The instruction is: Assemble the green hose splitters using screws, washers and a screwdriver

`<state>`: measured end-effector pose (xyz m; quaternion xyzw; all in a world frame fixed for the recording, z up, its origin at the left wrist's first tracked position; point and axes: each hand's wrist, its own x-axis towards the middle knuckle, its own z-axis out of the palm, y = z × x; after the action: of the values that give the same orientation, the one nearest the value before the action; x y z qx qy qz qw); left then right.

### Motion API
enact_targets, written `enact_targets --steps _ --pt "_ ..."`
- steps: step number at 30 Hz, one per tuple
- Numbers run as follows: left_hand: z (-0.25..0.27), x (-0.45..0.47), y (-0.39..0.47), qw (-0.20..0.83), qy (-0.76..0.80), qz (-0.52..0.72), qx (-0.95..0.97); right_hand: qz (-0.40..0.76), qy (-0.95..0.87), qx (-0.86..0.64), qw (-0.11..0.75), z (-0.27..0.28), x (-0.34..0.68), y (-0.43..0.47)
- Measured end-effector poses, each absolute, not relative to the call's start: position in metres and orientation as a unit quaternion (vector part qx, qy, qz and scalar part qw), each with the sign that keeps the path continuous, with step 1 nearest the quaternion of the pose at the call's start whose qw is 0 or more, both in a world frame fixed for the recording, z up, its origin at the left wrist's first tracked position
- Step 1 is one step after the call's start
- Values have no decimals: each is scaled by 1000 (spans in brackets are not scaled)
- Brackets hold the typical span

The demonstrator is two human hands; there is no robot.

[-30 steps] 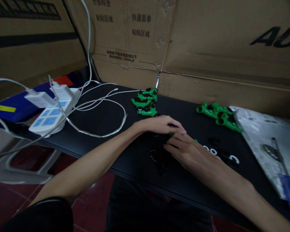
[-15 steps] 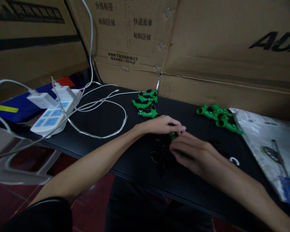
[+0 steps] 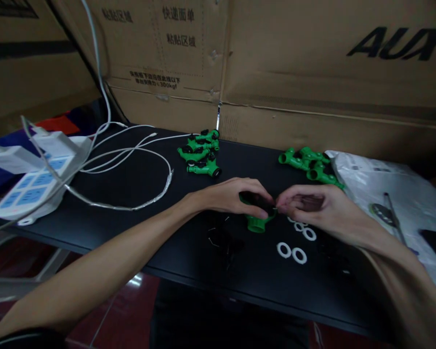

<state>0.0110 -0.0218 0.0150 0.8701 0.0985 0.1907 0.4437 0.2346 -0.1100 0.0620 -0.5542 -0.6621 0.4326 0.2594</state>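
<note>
My left hand (image 3: 236, 195) is wrapped round a green plastic hose splitter (image 3: 256, 224), whose round mouth points toward me. Fingertips of my right hand (image 3: 312, 199) are pinched together at the splitter's right side. Something tiny and pale shows at those fingertips, too small to name. Several white ring washers (image 3: 299, 255) lie on the black table below my right hand. Small black parts (image 3: 225, 240), some with thin shiny pieces, are scattered in front of my left wrist; their shapes are hard to make out.
Green splitters with black fittings (image 3: 203, 167) lie at the back, and bare green ones (image 3: 305, 162) at the back right. A plastic bag (image 3: 356, 169) with a screwdriver (image 3: 394, 215) lies at right. A power strip (image 3: 32, 186) and white cables (image 3: 156, 201) occupy the left. Cardboard (image 3: 294, 58) stands behind.
The view has shifted right. My right hand has drawn back from over the splitter to a pinch at its side, uncovering the white washers. My left hand still holds the splitter.
</note>
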Motion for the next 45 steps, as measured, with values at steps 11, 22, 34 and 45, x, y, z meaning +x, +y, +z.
enact_targets --steps 11,22,34,45 --pt "13 13 -23 466 97 204 856 441 -661 -548 261 56 235 -110" --pt "10 13 -22 453 100 198 863 275 -779 -491 276 55 227 -115" --pt "13 12 -23 466 115 186 857 264 -785 -483 285 56 231 -116" --pt "14 13 -23 479 125 179 850 179 -813 -476 282 54 227 -122"
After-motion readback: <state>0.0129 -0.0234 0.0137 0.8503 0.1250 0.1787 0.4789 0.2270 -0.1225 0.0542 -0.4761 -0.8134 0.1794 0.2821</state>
